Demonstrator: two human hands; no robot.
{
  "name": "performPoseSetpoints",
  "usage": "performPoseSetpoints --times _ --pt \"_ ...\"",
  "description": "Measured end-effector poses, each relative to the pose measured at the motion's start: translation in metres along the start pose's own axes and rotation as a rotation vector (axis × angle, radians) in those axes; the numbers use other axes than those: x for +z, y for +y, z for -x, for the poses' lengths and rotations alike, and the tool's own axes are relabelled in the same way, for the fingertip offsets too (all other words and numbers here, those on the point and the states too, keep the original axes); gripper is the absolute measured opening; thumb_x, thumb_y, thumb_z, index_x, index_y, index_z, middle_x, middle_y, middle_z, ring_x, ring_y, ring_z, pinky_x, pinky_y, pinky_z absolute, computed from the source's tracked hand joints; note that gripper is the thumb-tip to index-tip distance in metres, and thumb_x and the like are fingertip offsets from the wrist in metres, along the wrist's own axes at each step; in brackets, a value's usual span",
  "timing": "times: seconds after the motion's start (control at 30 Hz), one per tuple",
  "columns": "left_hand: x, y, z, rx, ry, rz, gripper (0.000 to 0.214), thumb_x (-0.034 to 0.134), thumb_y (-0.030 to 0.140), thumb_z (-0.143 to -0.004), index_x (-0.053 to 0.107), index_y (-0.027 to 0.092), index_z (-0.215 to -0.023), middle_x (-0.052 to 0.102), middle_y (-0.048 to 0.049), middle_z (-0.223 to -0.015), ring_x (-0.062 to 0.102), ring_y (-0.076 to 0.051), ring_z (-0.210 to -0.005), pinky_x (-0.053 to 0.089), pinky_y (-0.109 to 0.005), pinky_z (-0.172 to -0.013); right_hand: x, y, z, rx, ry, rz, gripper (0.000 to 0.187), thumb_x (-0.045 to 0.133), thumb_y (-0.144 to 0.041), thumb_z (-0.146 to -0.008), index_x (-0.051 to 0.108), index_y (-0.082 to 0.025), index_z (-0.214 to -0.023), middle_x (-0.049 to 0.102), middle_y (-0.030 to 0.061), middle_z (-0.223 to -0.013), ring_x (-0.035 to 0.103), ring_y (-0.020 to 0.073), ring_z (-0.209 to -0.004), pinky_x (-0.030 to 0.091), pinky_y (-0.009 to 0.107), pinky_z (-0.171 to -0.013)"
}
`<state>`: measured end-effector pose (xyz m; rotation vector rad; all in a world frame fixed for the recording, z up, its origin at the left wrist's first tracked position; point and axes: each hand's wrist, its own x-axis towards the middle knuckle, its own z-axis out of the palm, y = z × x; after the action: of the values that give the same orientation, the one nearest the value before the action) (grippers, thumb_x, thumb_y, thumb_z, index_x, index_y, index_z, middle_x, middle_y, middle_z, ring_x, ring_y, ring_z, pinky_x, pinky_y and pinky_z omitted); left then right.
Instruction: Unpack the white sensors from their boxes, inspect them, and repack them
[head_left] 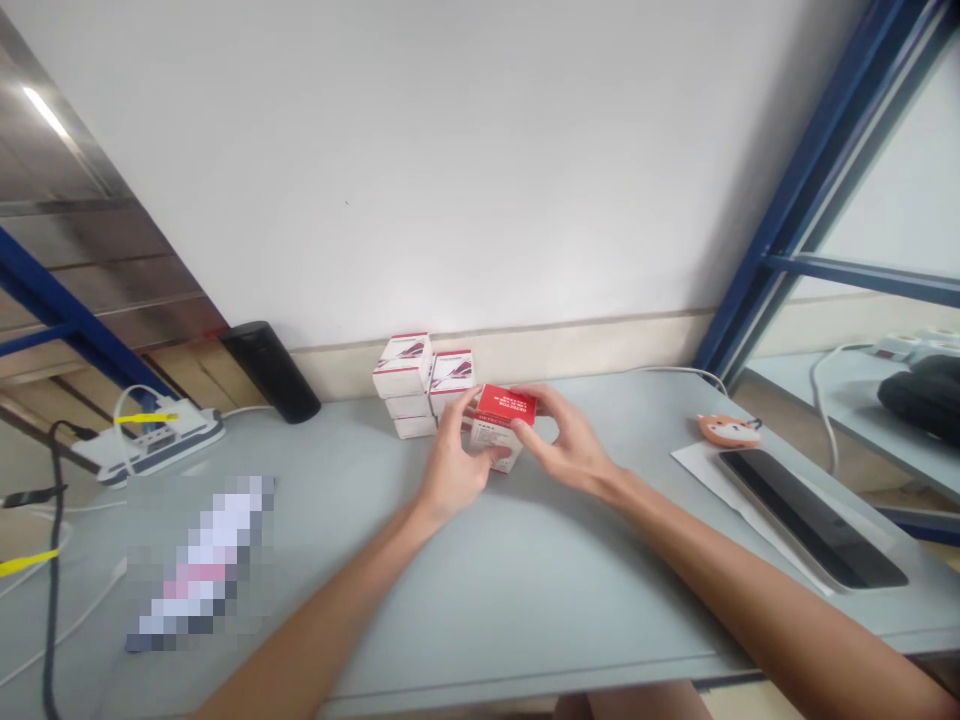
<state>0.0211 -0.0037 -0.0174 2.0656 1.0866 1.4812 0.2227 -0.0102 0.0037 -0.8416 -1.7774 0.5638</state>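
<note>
A white power strip (pixel 154 442) sits at nine o'clock on the gray table (pixel 600 600). The left hand (pixel 450 470) and the right hand (pixel 566 445) close on one small red and white box (pixel 504 404), one hand on each side, near the table's middle. Just behind it, at eleven o'clock, stand white boxes (pixel 405 385) in stacks. A black tablet (pixel 810 520) lies at three o'clock.
</note>
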Motion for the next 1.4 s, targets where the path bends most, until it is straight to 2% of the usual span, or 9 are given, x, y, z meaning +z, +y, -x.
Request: performPoseSetpoints --times 0.27,0.4,0.5,0.63,0.77,0.87,1.03,1.23,1.4 --pt "-0.005 -0.002 0.005 0.307 -0.101 -0.221 0.083 0.079 0.016 -0.084 0.037 0.037 -0.152 0.054 -0.0112 -0.139 0.062 -0.027 -0.125 0.056 -0.046 -0.104 -0.014 -0.001 -0.009 0.195 0.29 -0.072 0.035 0.045 -0.051 -0.103 0.067 -0.025 -0.109 0.069 0.0008 -0.082 0.062 0.0182 -0.07 0.051 0.031 -0.065" --pt "-0.012 0.011 0.002 0.626 -0.108 -0.428 0.068 0.08 0.015 -0.081 0.053 0.039 -0.139 0.043 -0.0105 -0.147 0.052 -0.031 -0.137 0.052 -0.05 -0.108 -0.007 0.002 -0.011 0.381 0.056 -0.349 0.033 0.064 -0.042 -0.091 0.064 -0.024 -0.119 0.07 0.0017 -0.092 0.065 0.0182 -0.072 0.052 0.029 -0.061" --pt "-0.015 0.02 -0.001 0.733 -0.21 -0.507 0.056 0.07 0.006 -0.082 0.062 0.036 -0.128 0.054 -0.0094 -0.145 0.055 -0.03 -0.135 0.044 -0.054 -0.113 -0.004 0.004 -0.009 0.439 -0.052 -0.376 0.029 0.064 -0.036 -0.089 0.067 -0.023 -0.115 0.072 0.0057 -0.106 0.07 0.0216 -0.084 0.057 0.033 -0.069" --pt "-0.014 0.017 0.0 0.648 -0.221 -0.485 0.037 0.071 0.012 -0.086 0.063 0.029 -0.118 0.066 -0.0114 -0.131 0.066 -0.026 -0.117 0.049 -0.053 -0.107 -0.008 -0.005 -0.005 0.074 0.231 -0.008 0.021 0.054 -0.036 -0.097 0.065 -0.025 -0.111 0.067 0.0081 -0.112 0.066 0.0235 -0.1 0.057 0.042 -0.089" --pt "-0.01 0.008 0.002 0.338 -0.136 -0.282 0.032 0.078 0.027 -0.085 0.064 0.026 -0.113 0.068 -0.0117 -0.129 0.069 -0.03 -0.114 0.059 -0.048 -0.094 -0.013 -0.02 -0.001 -0.332 0.063 0.338 0.018 0.056 -0.034 -0.098 0.071 -0.027 -0.105 0.063 0.011 -0.12 0.063 0.0262 -0.107 0.053 0.046 -0.096" --pt "-0.008 0.004 0.003 0.193 -0.089 -0.201 0.038 0.08 0.031 -0.084 0.063 0.026 -0.117 0.068 -0.0119 -0.13 0.07 -0.029 -0.115 0.06 -0.047 -0.095 -0.012 -0.02 0.0 -0.404 0.026 0.504 0.013 0.061 -0.035 -0.097 0.071 -0.027 -0.095 0.064 0.0097 -0.122 0.064 0.0265 -0.105 0.052 0.046 -0.096" --pt "-0.015 -0.002 -0.001 0.281 0.046 -0.352 0.031 0.081 0.03 -0.083 0.059 0.024 -0.104 0.061 -0.0129 -0.137 0.067 -0.029 -0.124 0.059 -0.044 -0.098 -0.012 -0.006 -0.006 -0.247 0.228 0.532 0.014 0.063 -0.035 -0.098 0.07 -0.026 -0.089 0.065 0.0098 -0.12 0.063 0.0266 -0.107 0.052 0.045 -0.096" --pt "-0.022 0.001 -0.009 0.677 0.021 -0.559 0.032 0.072 0.014 -0.089 0.054 0.03 -0.112 0.065 -0.0105 -0.134 0.068 -0.024 -0.12 0.058 -0.04 -0.097 -0.004 0.011 -0.006 -0.064 0.14 0.435 0.019 0.061 -0.038 -0.101 0.078 -0.029 -0.099 0.066 0.0091 -0.123 0.06 0.0293 -0.117 0.056 0.045 -0.091" --pt "-0.018 0.007 -0.008 0.767 -0.038 -0.621 0.033 0.066 0.009 -0.091 0.056 0.026 -0.117 0.07 -0.0142 -0.129 0.07 -0.025 -0.115 0.057 -0.04 -0.095 0.009 0.015 -0.003 0.248 0.066 0.073 0.023 0.064 -0.04 -0.095 0.08 -0.025 -0.1 0.062 0.0096 -0.133 0.062 0.028 -0.121 0.05 0.046 -0.106"
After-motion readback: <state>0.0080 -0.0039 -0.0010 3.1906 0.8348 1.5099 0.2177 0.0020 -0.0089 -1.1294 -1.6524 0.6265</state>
